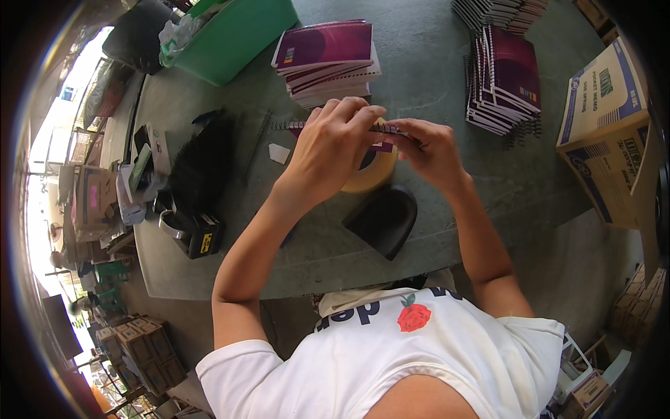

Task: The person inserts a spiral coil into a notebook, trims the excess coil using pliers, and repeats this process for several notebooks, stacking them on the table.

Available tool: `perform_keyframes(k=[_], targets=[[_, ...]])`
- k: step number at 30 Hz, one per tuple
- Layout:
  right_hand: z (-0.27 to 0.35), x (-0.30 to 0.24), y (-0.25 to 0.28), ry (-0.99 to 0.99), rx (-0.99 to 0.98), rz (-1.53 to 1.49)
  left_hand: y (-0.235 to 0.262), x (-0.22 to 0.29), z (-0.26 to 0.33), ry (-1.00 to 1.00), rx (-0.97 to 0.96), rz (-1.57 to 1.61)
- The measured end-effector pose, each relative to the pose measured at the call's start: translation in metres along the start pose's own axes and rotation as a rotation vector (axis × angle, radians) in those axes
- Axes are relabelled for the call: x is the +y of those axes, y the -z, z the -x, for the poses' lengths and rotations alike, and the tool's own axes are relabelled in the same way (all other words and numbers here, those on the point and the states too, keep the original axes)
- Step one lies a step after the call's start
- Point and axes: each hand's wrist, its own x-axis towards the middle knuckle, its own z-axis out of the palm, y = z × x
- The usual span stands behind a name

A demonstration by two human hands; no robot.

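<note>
Both my hands are closed on a small spiral notebook [385,128], held edge-on above the table. My left hand [331,142] covers much of it from above, and my right hand [427,148] pinches its right end. A dark wire coil [280,126] runs along the notebook's edge and sticks out past my left fingers. Under my hands a yellowish tape roll [371,178] lies on the table, partly covered. Nearer me is a black, rounded pad-like piece [385,221]. A stack of purple-covered notebooks [326,47] stands just beyond my hands.
More spiral notebooks [513,73] are stacked at the right of the grey-green table [433,63]. An open carton [606,133] stands at the right edge. Loose black wire coils [202,164], a tape dispenser [192,234] and a green bin [241,42] occupy the left.
</note>
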Motion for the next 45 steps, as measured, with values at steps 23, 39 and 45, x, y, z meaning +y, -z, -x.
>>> perform_keyframes(k=[23, 39, 45], targets=[[0.003, 0.006, -0.010, -0.279, 0.015, -0.351, 0.000, -0.005, -0.008, 0.006, -0.136, 0.327], [0.003, -0.005, -0.006, -0.055, 0.026, -0.029, -0.012, 0.002, -0.007, -0.051, 0.041, 0.240], [0.002, -0.008, -0.006, -0.022, 0.018, 0.022, -0.015, 0.001, -0.008, -0.072, 0.086, 0.231]])
